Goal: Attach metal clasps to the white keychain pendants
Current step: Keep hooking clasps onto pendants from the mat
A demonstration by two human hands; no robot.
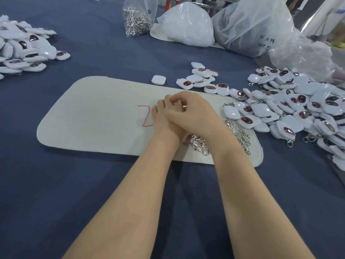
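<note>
My left hand (162, 116) and my right hand (192, 113) are pressed together over the white mat (97, 116), the right partly covering the left. The fingers of both curl round something small. Only a white sliver of it (184, 106) shows between them, which looks like a white pendant; any clasp on it is hidden. A loose heap of metal clasps (199, 143) lies on the mat under my wrists, with more clasps (240, 135) to the right. A big pile of white pendants (291, 107) with dark oval faces spreads at the right.
A second pile of pendants (24, 47) lies at the far left on the blue cloth (93, 193). At the back stand a clear bag of clasps (137, 19) and several plastic bags (188, 25). One pendant (158, 80) lies alone beyond the mat.
</note>
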